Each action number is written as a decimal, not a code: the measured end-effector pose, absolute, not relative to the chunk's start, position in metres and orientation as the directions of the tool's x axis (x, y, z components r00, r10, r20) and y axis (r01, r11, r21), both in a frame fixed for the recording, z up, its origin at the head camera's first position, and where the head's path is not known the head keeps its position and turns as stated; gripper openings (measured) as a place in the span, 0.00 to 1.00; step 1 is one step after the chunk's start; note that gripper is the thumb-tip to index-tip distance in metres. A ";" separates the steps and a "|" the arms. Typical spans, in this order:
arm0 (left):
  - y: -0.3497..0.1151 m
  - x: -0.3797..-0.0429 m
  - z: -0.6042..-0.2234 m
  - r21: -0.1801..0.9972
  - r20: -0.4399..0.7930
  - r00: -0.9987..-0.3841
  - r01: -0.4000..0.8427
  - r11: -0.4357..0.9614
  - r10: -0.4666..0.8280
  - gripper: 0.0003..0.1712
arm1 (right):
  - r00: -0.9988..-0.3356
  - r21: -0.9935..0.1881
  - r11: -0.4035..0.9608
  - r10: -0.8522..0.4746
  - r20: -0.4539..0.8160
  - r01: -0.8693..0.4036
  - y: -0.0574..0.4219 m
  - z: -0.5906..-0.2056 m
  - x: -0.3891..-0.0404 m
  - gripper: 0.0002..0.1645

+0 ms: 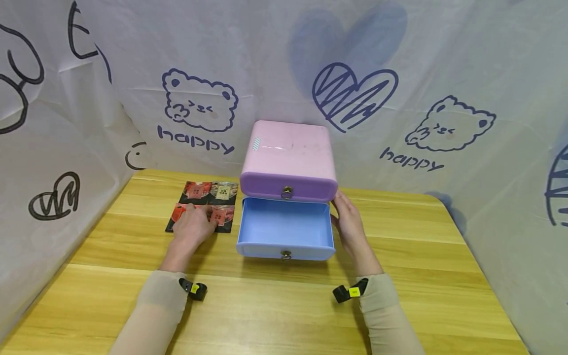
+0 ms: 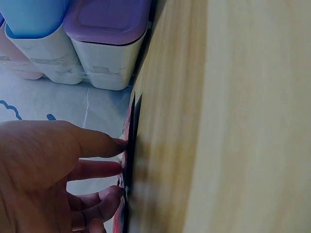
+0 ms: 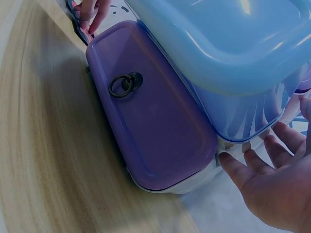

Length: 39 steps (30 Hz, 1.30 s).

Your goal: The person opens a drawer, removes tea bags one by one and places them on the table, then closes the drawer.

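Note:
Several small flat packets (image 1: 223, 192) with red and black printing lie on the table at the left. My left hand (image 1: 194, 224) is over the front ones, its thumb and fingertips touching a packet (image 2: 129, 141) from above in the left wrist view. In the middle stands a drawer box with a pink top (image 1: 290, 148). Its blue drawer (image 1: 286, 222) is pulled out and empty, between an upper purple drawer (image 1: 262, 185) and a lower purple drawer (image 3: 155, 116), both closed. My right hand (image 1: 349, 219) rests with loosely extended fingers along the box's right side.
A wooden table (image 1: 284, 305) carries everything. Behind it hangs a pale cloth (image 1: 275, 59) with bear and heart drawings, and the box stands close to it. Ring pulls (image 1: 287, 192) stick out from the drawer fronts.

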State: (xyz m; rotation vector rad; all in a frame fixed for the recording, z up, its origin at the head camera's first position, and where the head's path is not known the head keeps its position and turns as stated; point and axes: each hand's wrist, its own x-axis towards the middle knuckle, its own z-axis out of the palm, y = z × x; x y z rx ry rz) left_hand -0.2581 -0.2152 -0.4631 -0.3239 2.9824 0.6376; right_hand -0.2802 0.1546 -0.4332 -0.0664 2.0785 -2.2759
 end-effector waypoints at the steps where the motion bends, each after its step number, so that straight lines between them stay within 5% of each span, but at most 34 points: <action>1: -0.215 -0.258 -0.463 0.395 -0.114 -0.975 -0.219 0.892 -0.189 0.29 | -0.997 -0.996 -0.090 -0.073 -0.008 0.015 0.155 -0.433 -0.280 0.34; 10: -0.216 -0.253 -0.454 0.439 -0.029 -0.981 -0.185 0.879 -0.192 0.27 | -0.997 -0.996 -0.092 -0.076 -0.010 0.017 0.154 -0.433 -0.281 0.34; 18: -0.210 -0.246 -0.432 0.540 0.233 -0.952 -0.046 0.841 -0.201 0.26 | -0.997 -0.996 -0.092 -0.076 -0.007 0.014 0.154 -0.433 -0.280 0.34; 24: -0.200 -0.238 -0.415 0.582 0.445 -0.875 0.120 0.804 -0.191 0.23 | -0.997 -0.995 -0.099 -0.077 -0.005 0.012 0.154 -0.433 -0.280 0.33; 30: -0.189 -0.230 -0.398 0.498 0.647 -0.759 0.355 0.792 -0.067 0.23 | -0.997 -0.995 -0.101 -0.079 -0.011 0.019 0.154 -0.433 -0.280 0.34; 39: -0.170 -0.214 -0.378 0.403 0.791 -0.611 0.546 0.734 0.020 0.22 | -0.997 -0.996 -0.090 -0.076 -0.017 0.024 0.154 -0.433 -0.280 0.35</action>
